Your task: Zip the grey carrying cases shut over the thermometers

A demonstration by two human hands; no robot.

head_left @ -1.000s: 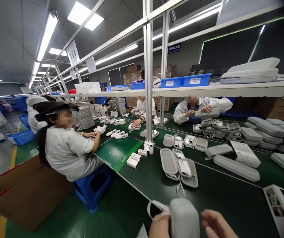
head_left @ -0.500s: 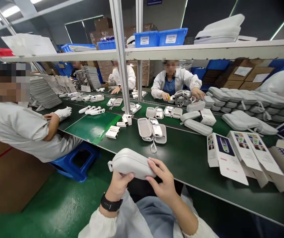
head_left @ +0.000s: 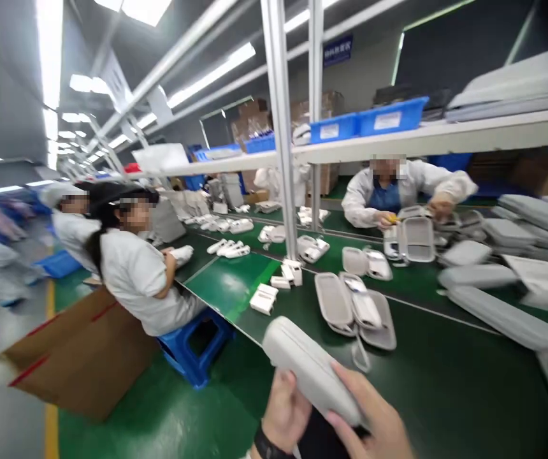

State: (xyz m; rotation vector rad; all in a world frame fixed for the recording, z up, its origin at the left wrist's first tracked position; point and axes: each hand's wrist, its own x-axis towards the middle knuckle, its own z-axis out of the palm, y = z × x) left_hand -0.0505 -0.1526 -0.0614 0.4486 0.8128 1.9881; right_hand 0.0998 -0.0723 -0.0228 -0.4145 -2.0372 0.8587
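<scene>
A closed light-grey zip case (head_left: 310,366) is held in front of me, slanting down to the right above the table's near edge. My left hand (head_left: 286,408), with a black watch band at its wrist, grips the underside of the case near its middle. Around its lower right end, the thumb and fingers of my right hand (head_left: 374,414) are closed. Just beyond, open grey cases (head_left: 334,305) with white devices (head_left: 364,303) inside lie on the green table, a wrist loop hanging toward me. Small white boxes (head_left: 263,298) sit left of them.
One co-worker (head_left: 389,191) handles cases across the table; another (head_left: 135,268) sits at left on a blue stool (head_left: 192,357). A metal post (head_left: 281,127) rises beside a shelf (head_left: 446,140) with blue bins (head_left: 389,118). Closed cases (head_left: 536,223) pile up at right. A large brown carton (head_left: 97,357) stands on the floor.
My view has swung left and tilted up, so the scene sits further right and the aisle shows. The held case slants more steeply, still in both hands. The seated co-worker's head has turned.
</scene>
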